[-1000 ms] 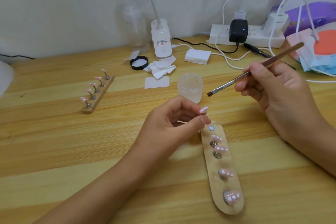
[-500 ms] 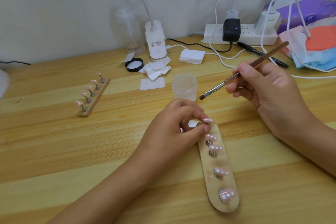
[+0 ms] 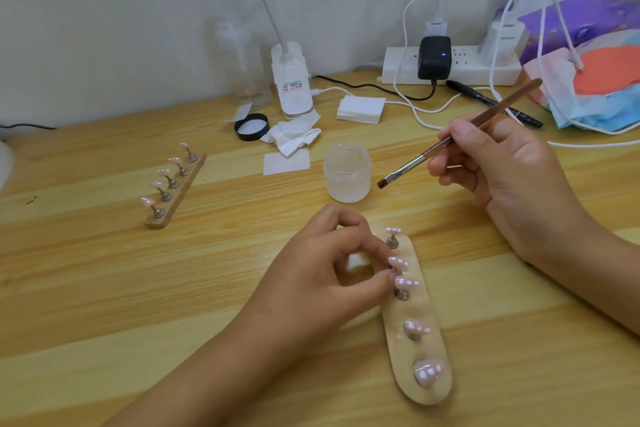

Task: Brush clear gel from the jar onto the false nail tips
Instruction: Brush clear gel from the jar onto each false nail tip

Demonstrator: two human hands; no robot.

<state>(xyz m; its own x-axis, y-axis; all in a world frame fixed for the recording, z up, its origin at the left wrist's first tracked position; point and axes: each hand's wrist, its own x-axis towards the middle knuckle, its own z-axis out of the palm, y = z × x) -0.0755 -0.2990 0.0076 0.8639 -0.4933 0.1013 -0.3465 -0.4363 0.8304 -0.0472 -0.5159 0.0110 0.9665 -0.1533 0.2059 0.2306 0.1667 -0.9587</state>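
An open frosted jar of clear gel (image 3: 347, 180) stands mid-table. My right hand (image 3: 502, 177) holds a brown-handled flat brush (image 3: 415, 163), its bristles hovering just right of the jar. In front lies a long wooden holder (image 3: 426, 350) with several pink false nail tips on metal stands. The farthest tip (image 3: 393, 230) stands free on the holder. My left hand (image 3: 322, 274) pinches thumb and forefinger around the stand of the second tip (image 3: 398, 262), hiding its stem.
A second wooden holder (image 3: 180, 191) with several pink tips lies at the left. Behind the jar are a black lid (image 3: 251, 126), crumpled tissue (image 3: 294, 139), a white pad (image 3: 286, 162), a lamp base (image 3: 292, 83), a power strip (image 3: 450, 66) with cables, and a black pen (image 3: 491, 102).
My left hand set the lifted nail tip stand back on the holder's far end and moved its fingers to the second tip. The brush dropped lower beside the jar.
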